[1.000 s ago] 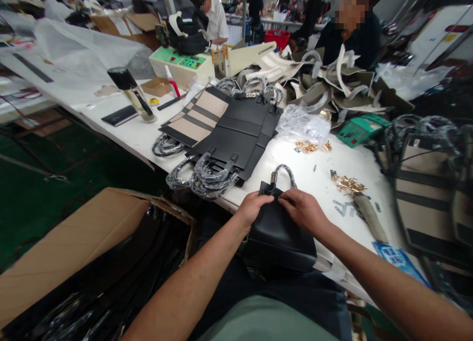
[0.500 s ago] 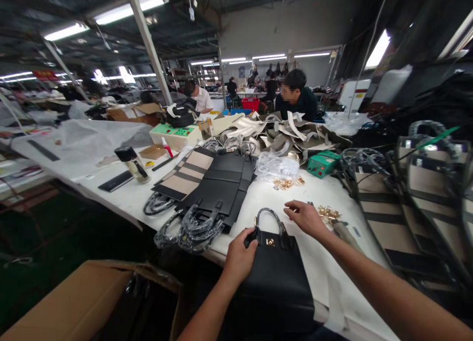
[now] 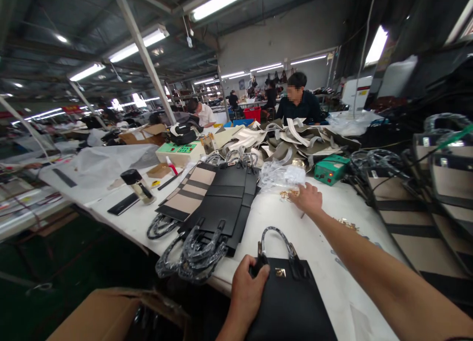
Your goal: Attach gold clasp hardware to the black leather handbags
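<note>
A black handbag [image 3: 291,301] with a gold clasp on its front stands close to me at the table's front edge. Its looped handle [image 3: 275,230] is wrapped in clear plastic. My left hand [image 3: 248,292] grips the bag's upper left corner, thumb in front. Farther off, my right hand [image 3: 309,199] is down at a small pile of gold metal fittings [image 3: 285,195], beside crumpled clear plastic bags [image 3: 279,176]. Its fingers are bent together over the pile; the fingertips are partly hidden, so whatever they pinch does not show.
Flat black bag panels [image 3: 225,198] with wrapped handles lie left of the handbag. More gold fittings [image 3: 346,224] and a green box [image 3: 330,169] are at right, before stacked panels [image 3: 410,215]. A cardboard box [image 3: 99,316] stands below. A person [image 3: 301,104] sits across the table.
My right hand has moved forward and away from beside the handle, onto the gold fittings. My left hand keeps its hold on the handbag. The view has shifted, so the bag appears lower.
</note>
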A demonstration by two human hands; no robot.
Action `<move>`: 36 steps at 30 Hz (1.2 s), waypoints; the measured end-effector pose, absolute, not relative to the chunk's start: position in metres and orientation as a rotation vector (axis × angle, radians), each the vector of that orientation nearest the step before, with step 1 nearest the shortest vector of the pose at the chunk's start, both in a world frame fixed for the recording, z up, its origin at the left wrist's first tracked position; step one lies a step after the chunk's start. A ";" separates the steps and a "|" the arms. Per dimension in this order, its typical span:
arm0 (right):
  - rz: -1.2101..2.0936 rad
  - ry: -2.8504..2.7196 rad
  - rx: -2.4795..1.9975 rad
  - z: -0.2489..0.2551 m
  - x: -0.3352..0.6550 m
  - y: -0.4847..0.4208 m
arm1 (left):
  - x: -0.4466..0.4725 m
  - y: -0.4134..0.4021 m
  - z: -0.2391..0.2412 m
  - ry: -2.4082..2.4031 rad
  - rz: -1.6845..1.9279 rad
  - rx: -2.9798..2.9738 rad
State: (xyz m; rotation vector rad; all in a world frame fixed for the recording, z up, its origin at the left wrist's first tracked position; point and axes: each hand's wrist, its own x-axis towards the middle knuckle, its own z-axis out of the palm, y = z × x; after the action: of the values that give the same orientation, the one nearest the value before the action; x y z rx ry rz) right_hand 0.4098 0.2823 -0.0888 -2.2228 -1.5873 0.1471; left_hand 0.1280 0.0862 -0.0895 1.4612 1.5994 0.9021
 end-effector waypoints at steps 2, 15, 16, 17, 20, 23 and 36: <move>0.141 -1.570 -2.266 -0.090 0.419 0.292 | 0.128 0.089 -0.093 1.576 0.885 1.436; -0.039 -1.576 -2.242 -0.108 0.376 0.281 | 0.126 0.101 -0.123 1.586 0.801 1.439; -0.045 -1.597 -2.230 -0.109 0.374 0.278 | 0.127 0.100 -0.122 1.593 0.797 1.429; -0.046 -1.625 -2.216 -0.109 0.373 0.276 | 0.128 0.100 -0.121 1.600 0.793 1.419; -0.035 -1.709 -2.174 -0.109 0.370 0.274 | 0.129 0.098 -0.119 1.615 0.787 1.417; -0.034 -1.758 -2.145 -0.108 0.366 0.277 | 0.129 0.097 -0.116 1.605 0.776 1.454; 0.064 -2.022 -1.981 -0.100 0.352 0.296 | 0.131 0.095 -0.117 1.617 0.822 1.460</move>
State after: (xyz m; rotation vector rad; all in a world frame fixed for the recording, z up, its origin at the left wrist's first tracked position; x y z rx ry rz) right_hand 0.3525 0.2965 -0.0995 -1.9810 -2.0224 0.0638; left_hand 0.1306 0.0949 -0.1169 1.4598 1.6170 0.8216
